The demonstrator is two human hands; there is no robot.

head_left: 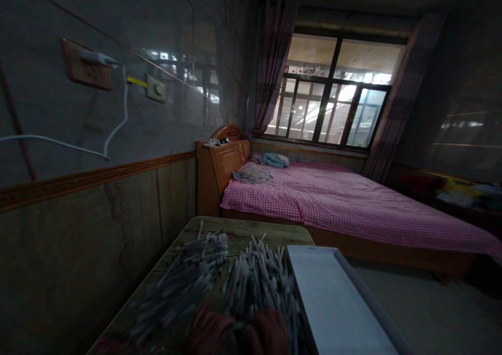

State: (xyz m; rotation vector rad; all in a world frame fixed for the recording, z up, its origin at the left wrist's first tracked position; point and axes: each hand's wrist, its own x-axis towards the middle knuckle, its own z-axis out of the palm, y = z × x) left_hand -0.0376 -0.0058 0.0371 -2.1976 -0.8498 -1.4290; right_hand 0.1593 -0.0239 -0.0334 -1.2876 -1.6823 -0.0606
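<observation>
Both of my hands show only partly at the bottom edge, dim and blurred. My left hand [209,330] and my right hand [270,333] rest close together on or over the near end of a pile of thin white sticks [261,282]. Something thin seems to lie between the hands, but the grip is not clear. A second heap of the same sticks [184,282] lies to the left on the table [243,228]. A white tray [333,297] with a raised rim sits right of the piles.
The table stands against a tiled wall with a socket and a white cable [117,114]. Beyond it is a bed with a pink checked cover [345,201] and a wooden headboard [219,167]. A window [333,104] with curtains is at the back. Bare floor [439,313] lies to the right.
</observation>
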